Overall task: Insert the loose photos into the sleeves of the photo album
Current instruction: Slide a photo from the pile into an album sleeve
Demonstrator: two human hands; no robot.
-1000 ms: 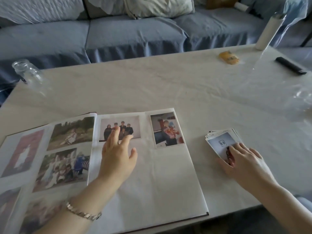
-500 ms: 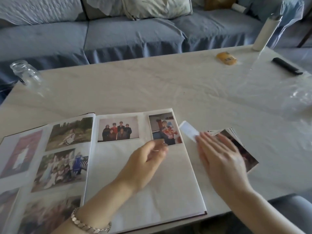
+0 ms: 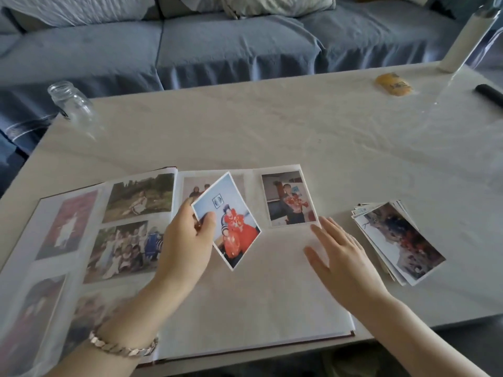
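Behind the pale table (image 3: 272,126) runs a blue sofa (image 3: 217,44). Near us lies the open album (image 3: 245,308). Its left page looks full, while the right page has two prints along its far edge and is bare below. The left hand (image 3: 187,240) pinches a photo (image 3: 231,224), tilted above the right page. The right hand (image 3: 343,257) lies flat on that page, fingers spread. A stack (image 3: 397,240) waits to the right, so much seems left.

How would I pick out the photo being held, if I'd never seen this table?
Start at the open photo album in front of the person. Above its right-hand page, the left hand pinches one photo: a figure in bright red against pale blue. Unlike its neighbours, it is tilted like a diamond, outside any sleeve.
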